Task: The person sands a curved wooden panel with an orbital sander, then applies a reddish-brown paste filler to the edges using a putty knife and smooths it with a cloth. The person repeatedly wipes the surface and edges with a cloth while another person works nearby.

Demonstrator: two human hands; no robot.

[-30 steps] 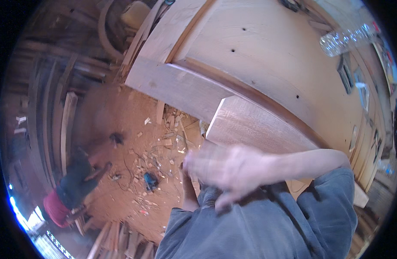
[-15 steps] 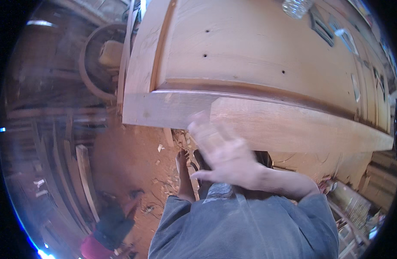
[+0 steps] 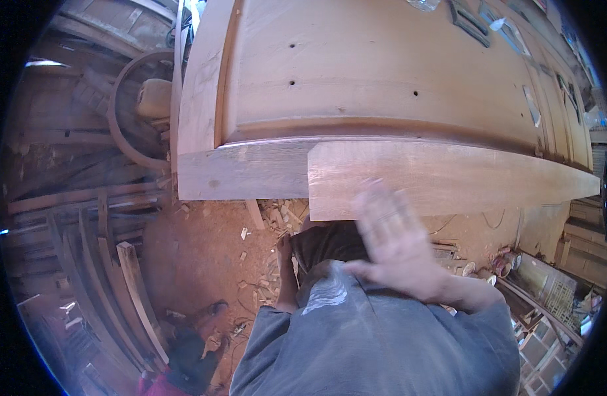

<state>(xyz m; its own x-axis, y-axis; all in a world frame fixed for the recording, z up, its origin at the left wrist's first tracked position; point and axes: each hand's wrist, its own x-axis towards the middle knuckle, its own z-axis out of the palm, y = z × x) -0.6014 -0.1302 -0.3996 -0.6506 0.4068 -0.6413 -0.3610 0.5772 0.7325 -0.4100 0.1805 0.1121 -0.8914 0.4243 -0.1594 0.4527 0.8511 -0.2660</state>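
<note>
My right hand point(image 3: 394, 245) lies flat over the near edge of a pale wooden board point(image 3: 448, 175), its fingers stretched out and blurred by motion. Whether anything is under the palm is hidden. The board has a clipped far left corner and rests on the near rail of a large panelled wooden piece point(image 3: 383, 63). My left arm point(image 3: 287, 280) reaches down from the grey sleeve beside my dark trousers point(image 3: 333, 243). The left hand is small and dark near the knee, and its fingers cannot be made out.
Curved wooden strips point(image 3: 140, 290) and other timber are stacked at the left. A round hoop point(image 3: 115, 109) surrounds a yellowish container point(image 3: 155, 99). Another person in red point(image 3: 161, 386) is low at the left. Wood scraps point(image 3: 277, 214) litter the floor; a crate point(image 3: 547, 284) stands right.
My right hand has moved to the right along the board, from near its left end. The view has shifted slightly, and my left arm still hangs low.
</note>
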